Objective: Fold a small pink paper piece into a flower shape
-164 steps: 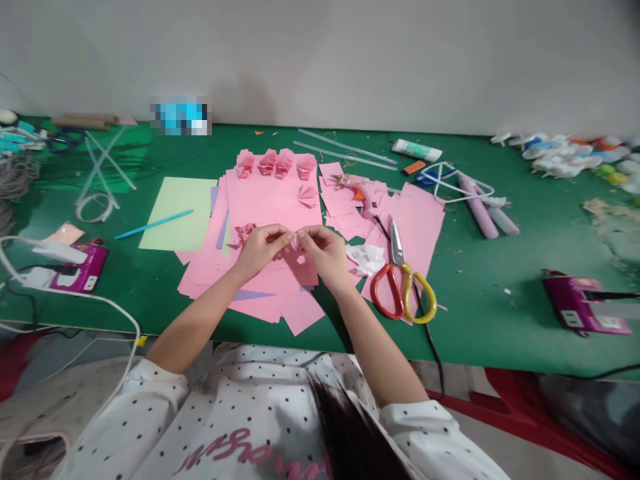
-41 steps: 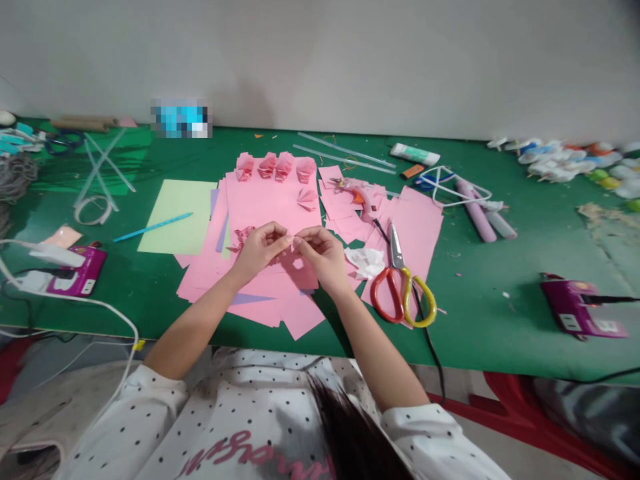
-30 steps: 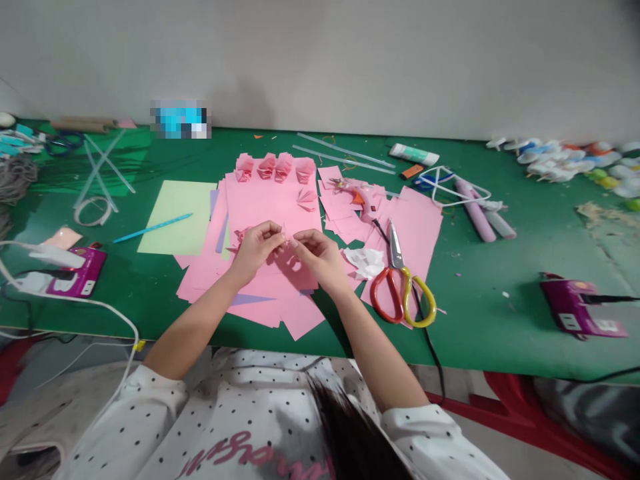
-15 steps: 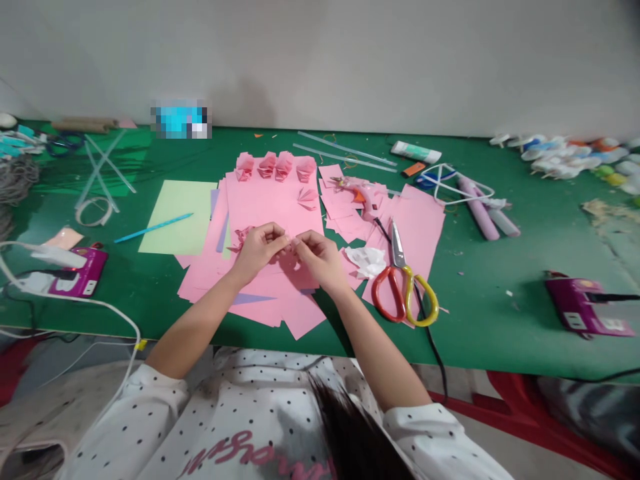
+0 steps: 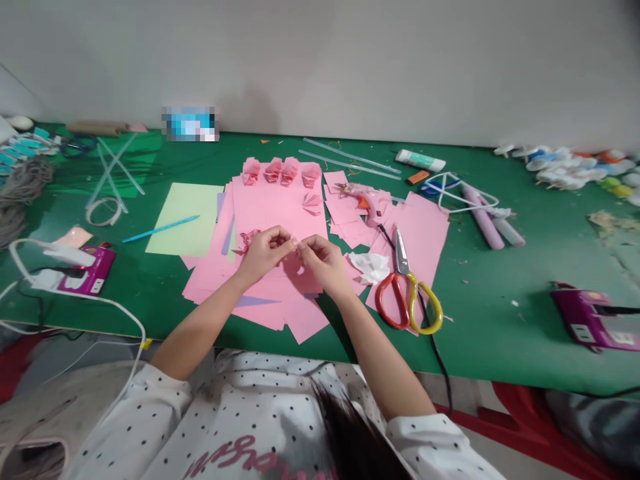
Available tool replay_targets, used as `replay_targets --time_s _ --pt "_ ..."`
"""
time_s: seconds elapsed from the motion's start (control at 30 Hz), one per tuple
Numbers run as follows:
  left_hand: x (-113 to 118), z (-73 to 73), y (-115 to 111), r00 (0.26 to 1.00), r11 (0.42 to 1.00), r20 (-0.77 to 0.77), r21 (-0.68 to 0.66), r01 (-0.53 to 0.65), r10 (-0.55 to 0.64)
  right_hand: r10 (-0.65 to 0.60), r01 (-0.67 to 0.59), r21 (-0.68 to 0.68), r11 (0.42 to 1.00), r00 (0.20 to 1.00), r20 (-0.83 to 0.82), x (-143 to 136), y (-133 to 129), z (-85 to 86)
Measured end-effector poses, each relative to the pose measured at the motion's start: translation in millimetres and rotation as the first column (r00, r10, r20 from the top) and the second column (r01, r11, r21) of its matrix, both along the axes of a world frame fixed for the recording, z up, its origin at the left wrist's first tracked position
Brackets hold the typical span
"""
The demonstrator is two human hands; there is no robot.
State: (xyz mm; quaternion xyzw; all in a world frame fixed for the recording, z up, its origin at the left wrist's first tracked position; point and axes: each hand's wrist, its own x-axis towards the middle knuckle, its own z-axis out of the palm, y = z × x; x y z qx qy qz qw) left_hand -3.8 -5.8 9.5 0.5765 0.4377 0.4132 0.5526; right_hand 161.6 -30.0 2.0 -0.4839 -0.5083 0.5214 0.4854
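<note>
Over a stack of pink paper (image 5: 273, 213), my left hand (image 5: 270, 252) and my right hand (image 5: 323, 263) meet fingertip to fingertip. Both are closed in a pinch on a small piece of pink paper (image 5: 299, 256), mostly hidden by the fingers. Crumpled pink paper (image 5: 247, 240) lies just behind my left hand. Several pleated pink paper pieces (image 5: 289, 172) line the far edge of the stack, and a folded fan-like one (image 5: 313, 203) lies nearer. To the right of my right hand are a crumpled white tissue (image 5: 371, 267) and scissors (image 5: 401, 250) with one red and one yellow handle.
A pink glue gun (image 5: 373, 207) lies on loose pink sheets at right. Pale green paper (image 5: 175, 237) with a blue pencil (image 5: 160, 229) lies at left. Purple power strips (image 5: 93, 270) with cables sit at both sides. Clear glue sticks (image 5: 350, 163) lie behind.
The whole view has shifted slightly, so everything appears a little lower and to the right. Both hands keep their pinch at the same place over the pink paper.
</note>
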Motion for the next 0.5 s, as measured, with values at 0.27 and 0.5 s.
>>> replay_targets --time_s 0.27,0.5 --pt "-0.6 2.9 0.0 0.999 0.997 0.053 -0.074 0.003 0.001 0.010 -0.010 0.025 1.000 1.000 -0.001 -1.3 0.1 -0.2" --pt "-2.8 2.3 0.1 0.996 0.995 0.087 -0.097 0.030 -0.021 0.027 -0.027 0.028 0.999 1.000 -0.002 -1.0 0.6 -0.8"
